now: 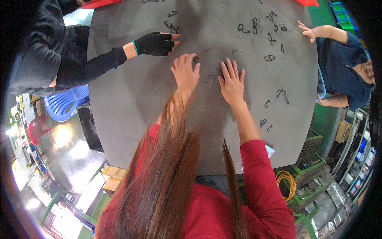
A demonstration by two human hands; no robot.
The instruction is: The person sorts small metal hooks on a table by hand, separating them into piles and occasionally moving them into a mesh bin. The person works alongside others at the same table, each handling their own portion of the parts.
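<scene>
pressing flat on the grey table (131,115): left hand (185,72) fingers curled at a small black hook (196,59), hold unclear; right hand (232,83) splayed, empty, beside thin wire pieces (213,75).

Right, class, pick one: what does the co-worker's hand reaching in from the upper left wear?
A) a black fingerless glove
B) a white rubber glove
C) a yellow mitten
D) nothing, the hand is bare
A: the co-worker's hand wears a black fingerless glove with bare fingertips showing, unlike the person's bare left hand and right hand on the grey table.
</scene>
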